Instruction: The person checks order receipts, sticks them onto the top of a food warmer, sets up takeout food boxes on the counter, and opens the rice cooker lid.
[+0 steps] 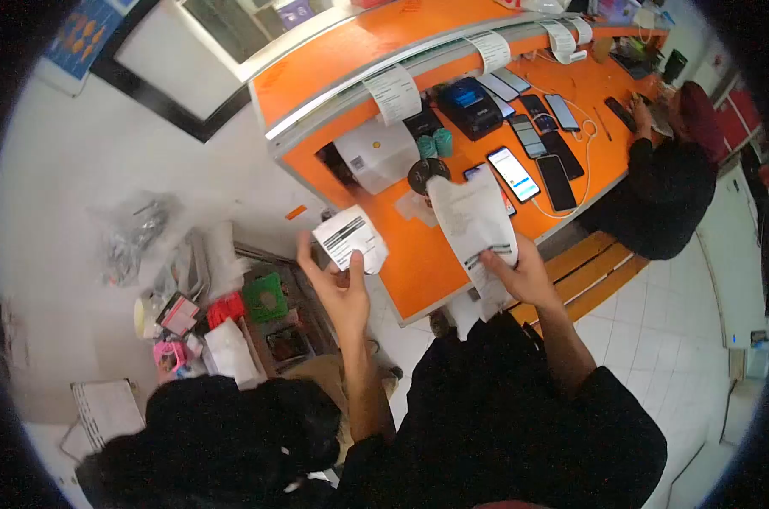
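The left hand (342, 284) pinches a small printed slip (350, 237), thumb over its face and fingers behind; the right hand (527, 276) grips a long receipt (473, 212) near its lower end, thumb in front, so the hands are apart, each closed on its own paper. Both papers are held up in front of the person, printed faces toward the head. A light pinch near the border suits such thin sheets; pressing harder would probably crease them, and the left thumb is best kept low so the print stays readable. The long receipt already looks wavy and rumpled by the right hand, so supporting it from behind would likely help it lie flatter. As for edges, the orange counter (410, 267) has its near corner between and beyond the hands, with some bare surface showing there. Beyond the right hand the room looks tighter: a lit phone (513, 174) sits just past the receipt, and a white cable (590, 153) loops farther right. A wooden bench (588, 271) lies to the right of that hand, while a green box (265, 297) sits to the left of the left one.
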Available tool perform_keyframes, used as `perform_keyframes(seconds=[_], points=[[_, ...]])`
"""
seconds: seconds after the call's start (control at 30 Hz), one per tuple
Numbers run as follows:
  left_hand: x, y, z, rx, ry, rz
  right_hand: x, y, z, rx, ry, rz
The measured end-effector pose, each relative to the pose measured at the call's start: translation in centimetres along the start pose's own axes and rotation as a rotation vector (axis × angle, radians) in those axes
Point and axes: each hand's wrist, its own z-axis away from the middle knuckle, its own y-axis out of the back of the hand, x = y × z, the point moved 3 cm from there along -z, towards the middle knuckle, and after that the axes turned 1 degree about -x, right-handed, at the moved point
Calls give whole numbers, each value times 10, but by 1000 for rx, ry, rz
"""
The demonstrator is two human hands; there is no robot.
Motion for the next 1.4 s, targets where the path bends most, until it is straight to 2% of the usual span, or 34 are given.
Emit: perform_keyframes(seconds=[0.1, 0.13, 0.17, 0.23, 0.33, 0.4, 0.5, 0.53, 0.63, 0.67, 0.73, 0.87, 1.13, 1.33, 1.37, 1.4], points=[[-20, -17, -23, -134, -173, -116, -17, 0, -32, 59, 63, -116], [-24, -20, -33, -305, -72, -280, -19, 1, -43, 57, 85, -104], [-19, -41, -38, -318, -55, -207, -19, 3, -52, 49, 104, -93], [-11, -71, -54, -497, -43, -232, -26, 11, -72, 5, 107, -46], [19, -121, -106, -561, 121, 269, -44, 26, -123, -53, 84, 48], [25, -159, -121, -538, 23, 26, -28, 48, -136, -32, 104, 126], [53, -214, -163, -514, -102, -355, -41, 70, -174, -6, 45, -197], [54, -229, -179, -541, -130, -410, -39, 76, -190, 57, 110, -228], [33, -269, -235, -680, -223, -420, -14, 95, -242, 33, 27, -182], [24, -277, -254, -715, -177, -428, 2, 97, -260, 67, 74, -181], [7, -293, -289, -793, -270, -455, 16, 102, -282, 74, 36, -235], [-21, -294, -332, -876, -287, -621, 45, 93, -314, 141, 92, -163], [-26, -288, -337, -756, -372, -587, 67, 77, -334, 220, 99, -125], [-35, -288, -344, -741, -534, -714, 58, 79, -323, 537, 178, 299], [-39, -287, -347, -733, -577, -717, 74, 84, -325, 542, 122, 404], [-43, -284, -347, -725, -508, -673, 104, 91, -326, 540, 64, 511]])
